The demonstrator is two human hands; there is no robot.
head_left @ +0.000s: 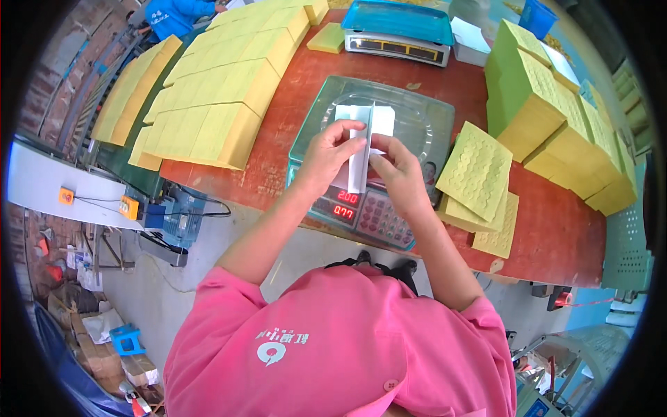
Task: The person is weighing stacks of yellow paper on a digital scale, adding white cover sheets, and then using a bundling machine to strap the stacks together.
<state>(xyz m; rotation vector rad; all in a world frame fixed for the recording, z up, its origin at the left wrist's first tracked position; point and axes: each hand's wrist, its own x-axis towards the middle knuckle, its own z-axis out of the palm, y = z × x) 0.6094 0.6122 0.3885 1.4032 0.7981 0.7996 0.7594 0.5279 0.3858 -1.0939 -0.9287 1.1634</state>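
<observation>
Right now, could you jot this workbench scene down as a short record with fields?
Left hand: pinches the folded white sheet from the left
Right hand: grips the same sheet from the right
Below the hands: green weighing scale with a red lit display
Surface: red table
Left side: rows of yellow stacks
Right side: loose yellow pads with dimpled faces
Behind: second scale with a blue top

Matt white folded paper sheet (pixel 361 149), glossy clear plastic scale cover (pixel 417 121), rough yellow embossed paper stacks (pixel 208 104)
</observation>
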